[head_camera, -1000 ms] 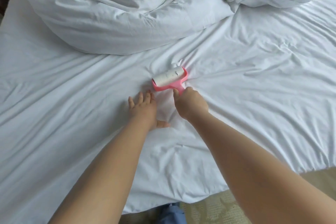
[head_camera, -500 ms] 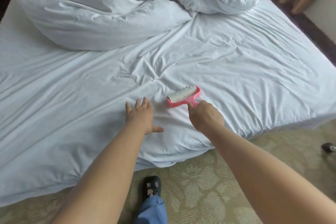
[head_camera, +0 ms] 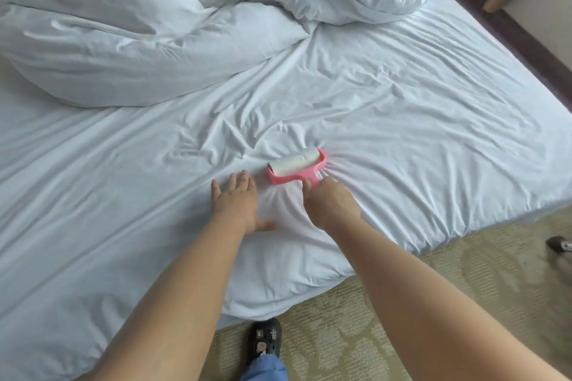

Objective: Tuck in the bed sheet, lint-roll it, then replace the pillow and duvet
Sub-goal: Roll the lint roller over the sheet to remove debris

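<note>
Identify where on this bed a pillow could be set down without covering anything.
Bare sheet lies right of the lint roller, up to the bed's right edge, and left of the left hand. Crowded: the duvet heaped across the top, and around the right hand.

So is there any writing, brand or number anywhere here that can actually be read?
None can be read.
lint roller: grey specks on the white roll, no legible print; the pink frame shows no brand.
shoe: small charms with marks, too small and blurred to read.
bed sheet and duvet: plain white, no label showing.
</note>
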A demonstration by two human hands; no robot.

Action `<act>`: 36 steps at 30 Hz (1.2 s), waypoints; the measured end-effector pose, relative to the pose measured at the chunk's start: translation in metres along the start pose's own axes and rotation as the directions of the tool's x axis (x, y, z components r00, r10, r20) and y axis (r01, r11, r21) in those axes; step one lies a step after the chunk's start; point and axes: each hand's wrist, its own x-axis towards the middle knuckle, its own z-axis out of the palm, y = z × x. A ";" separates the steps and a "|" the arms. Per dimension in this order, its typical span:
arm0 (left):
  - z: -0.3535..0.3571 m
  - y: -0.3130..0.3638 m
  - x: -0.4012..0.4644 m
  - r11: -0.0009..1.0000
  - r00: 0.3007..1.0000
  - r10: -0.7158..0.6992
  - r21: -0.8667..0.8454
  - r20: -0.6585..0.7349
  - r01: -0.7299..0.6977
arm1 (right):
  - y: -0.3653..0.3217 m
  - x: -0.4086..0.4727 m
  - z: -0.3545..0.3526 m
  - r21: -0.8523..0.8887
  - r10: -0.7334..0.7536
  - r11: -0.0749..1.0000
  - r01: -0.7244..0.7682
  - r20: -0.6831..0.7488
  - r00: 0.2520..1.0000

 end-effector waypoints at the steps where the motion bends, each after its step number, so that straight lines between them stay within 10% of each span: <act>1: -0.003 -0.003 0.008 1.000 1.000 0.007 0.002 0.000 -0.007 | -0.007 0.009 0.000 0.004 -0.007 1.000 0.007 -0.003 1.000; 18: -0.045 -0.035 0.111 0.986 0.987 0.161 0.056 -0.017 -0.160 | -0.096 0.139 -0.020 0.066 0.025 0.998 -0.022 -0.034 0.999; 36: -0.013 0.026 0.009 0.998 0.998 0.051 -0.025 0.036 -0.050 | 0.013 0.021 -0.027 -0.050 -0.016 0.999 0.019 0.058 0.998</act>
